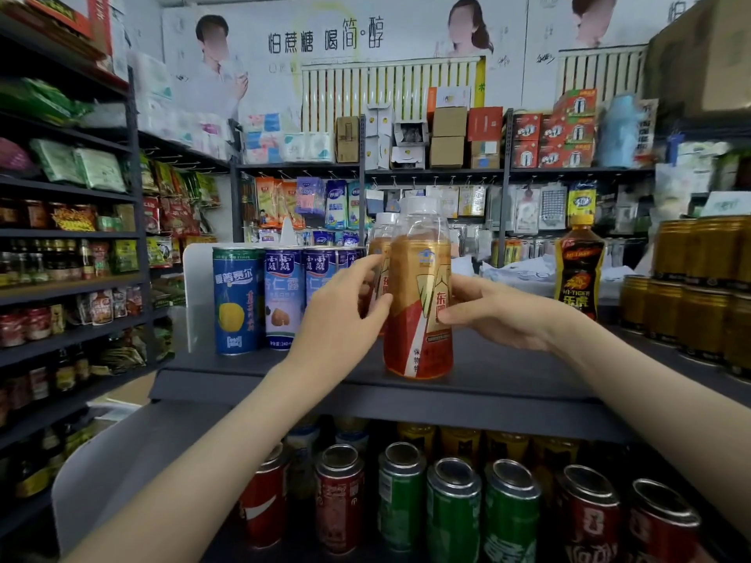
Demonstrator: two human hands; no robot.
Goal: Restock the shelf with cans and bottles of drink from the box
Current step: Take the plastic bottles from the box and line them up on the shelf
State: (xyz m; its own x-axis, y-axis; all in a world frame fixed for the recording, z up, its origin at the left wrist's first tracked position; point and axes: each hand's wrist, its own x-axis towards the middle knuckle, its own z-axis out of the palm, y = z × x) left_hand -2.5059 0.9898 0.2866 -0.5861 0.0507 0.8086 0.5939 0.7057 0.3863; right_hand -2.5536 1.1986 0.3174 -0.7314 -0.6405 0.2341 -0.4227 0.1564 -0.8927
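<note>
Where the hands (pixel 345 314) (pixel 495 310) grip, the front bottle (pixel 420 278) half hides the rear bottle (pixel 383 233).

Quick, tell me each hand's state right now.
The left hand grips the rear bottle.
The right hand grips the front bottle.

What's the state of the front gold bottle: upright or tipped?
Upright: the bottle stands on its base on the shelf, white cap on top.

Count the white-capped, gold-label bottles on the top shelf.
2. The front bottle stands near the top shelf edge, gripped by the right hand; the rear bottle is just behind-left, in the left hand. Others may be hidden behind.
</note>
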